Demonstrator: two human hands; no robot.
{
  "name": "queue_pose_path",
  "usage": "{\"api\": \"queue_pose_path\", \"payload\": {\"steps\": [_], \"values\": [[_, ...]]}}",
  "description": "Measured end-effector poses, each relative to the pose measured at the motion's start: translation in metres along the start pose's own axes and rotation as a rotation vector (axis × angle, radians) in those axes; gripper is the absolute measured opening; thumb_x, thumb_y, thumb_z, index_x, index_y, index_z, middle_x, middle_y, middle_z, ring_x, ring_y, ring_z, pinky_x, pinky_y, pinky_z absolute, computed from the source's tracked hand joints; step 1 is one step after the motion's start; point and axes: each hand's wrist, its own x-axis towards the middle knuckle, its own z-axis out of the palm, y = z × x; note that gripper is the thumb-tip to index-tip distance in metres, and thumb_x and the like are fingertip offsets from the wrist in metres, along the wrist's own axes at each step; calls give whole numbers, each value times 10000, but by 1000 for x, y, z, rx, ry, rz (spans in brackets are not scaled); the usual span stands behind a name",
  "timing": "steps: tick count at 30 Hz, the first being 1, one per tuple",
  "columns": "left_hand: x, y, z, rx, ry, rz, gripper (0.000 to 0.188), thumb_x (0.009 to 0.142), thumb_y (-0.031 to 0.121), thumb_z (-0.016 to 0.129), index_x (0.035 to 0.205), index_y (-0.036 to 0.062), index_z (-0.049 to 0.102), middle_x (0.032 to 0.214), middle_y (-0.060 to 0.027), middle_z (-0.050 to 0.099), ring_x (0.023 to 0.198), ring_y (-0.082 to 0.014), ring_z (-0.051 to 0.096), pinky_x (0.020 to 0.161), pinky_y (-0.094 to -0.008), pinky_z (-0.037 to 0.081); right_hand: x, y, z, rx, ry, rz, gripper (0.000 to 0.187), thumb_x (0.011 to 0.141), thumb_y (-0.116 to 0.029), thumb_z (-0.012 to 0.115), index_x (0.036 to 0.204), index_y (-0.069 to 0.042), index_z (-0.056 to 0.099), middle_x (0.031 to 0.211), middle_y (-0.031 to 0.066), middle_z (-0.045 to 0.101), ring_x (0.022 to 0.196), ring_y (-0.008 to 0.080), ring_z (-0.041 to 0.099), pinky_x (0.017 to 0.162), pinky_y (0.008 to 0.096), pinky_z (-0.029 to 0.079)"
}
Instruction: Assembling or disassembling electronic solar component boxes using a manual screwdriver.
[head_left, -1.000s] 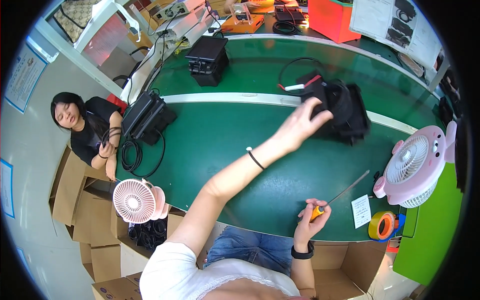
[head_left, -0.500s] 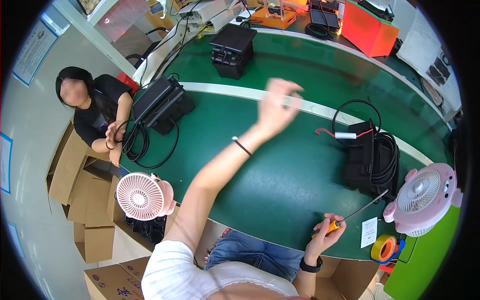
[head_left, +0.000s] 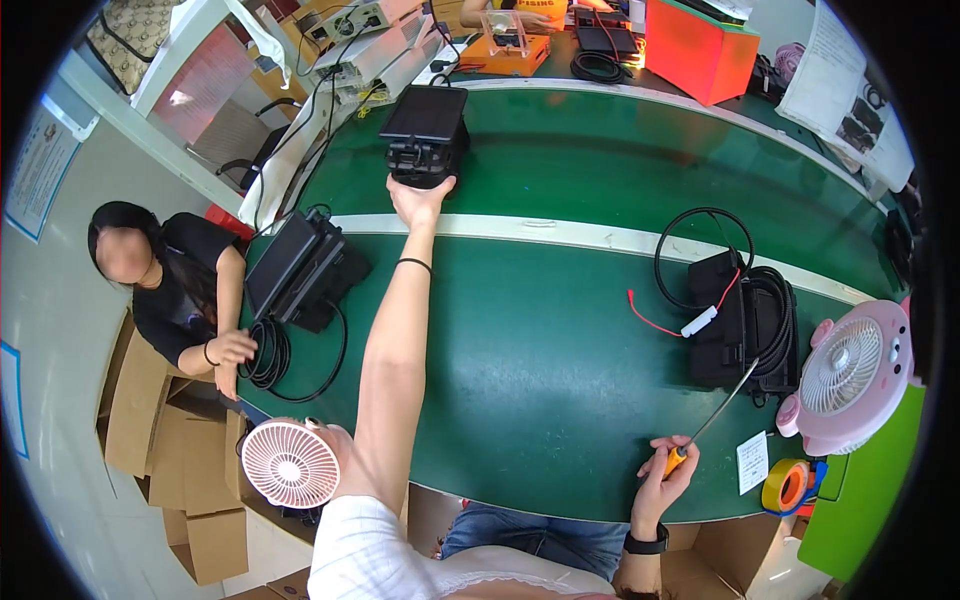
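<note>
While the left hand (head_left: 416, 203) reaches out over the green bench (head_left: 540, 350), its fingers meet the lower near side of the far black box (head_left: 425, 125), thumb at the right corner and the others toward the left; the box lies directly beyond these fingers, its flat dark top uppermost; they are spread apart across it, but part of them is hidden, so I cannot tell whether they are clamped on it.

The right hand (head_left: 660, 487) has its fingers closed around the yellow handle of a screwdriver (head_left: 676, 459); the shaft slants up and to the right from them, its tip overlapping a coil of black cable (head_left: 770, 330) in view, contact unclear; that coil sits on the right-hand black box (head_left: 713, 330), beyond the right fingers, with a white connector (head_left: 699, 321) on a red lead near its left side; right of the same fingers lie a paper slip (head_left: 752, 462) and a yellow tape roll (head_left: 783, 487).

Left of the left fingers and nearer the body stands the left-hand black box (head_left: 305, 270); a co-worker's hand (head_left: 235, 348) is at its looped cable (head_left: 265, 362).
</note>
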Motion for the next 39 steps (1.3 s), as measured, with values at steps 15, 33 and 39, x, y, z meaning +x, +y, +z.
{"api": "queue_pose_path", "payload": {"steps": [15,33,39], "values": [[-146,62,-84,-226,-160,-6,1149,430,275,945,1399,62,366,1350,-170,469,1264,-335,492,1080,-411,432,7,6,4,66,-86,-92,210,1023,-80,476,1226,-28,468,1019,95,611,576,42,436,512,169,393],[-466,20,-248,-598,-367,150,900,787,100,770,1494,-24,227,1379,-227,354,1274,-347,424,1051,-419,396,-57,-6,14,304,-261,-6,284,1030,-145,470,1299,-58,442,1291,128,561,721,73,554,504,184,466],[-373,11,-265,-431,-254,417,413,799,9,691,1191,28,561,1220,-171,514,1119,-326,522,954,-404,467,-60,-3,-1,298,-111,22,338,1027,-185,497,1338,-82,413,1313,57,515,759,81,548,497,183,442]]}}
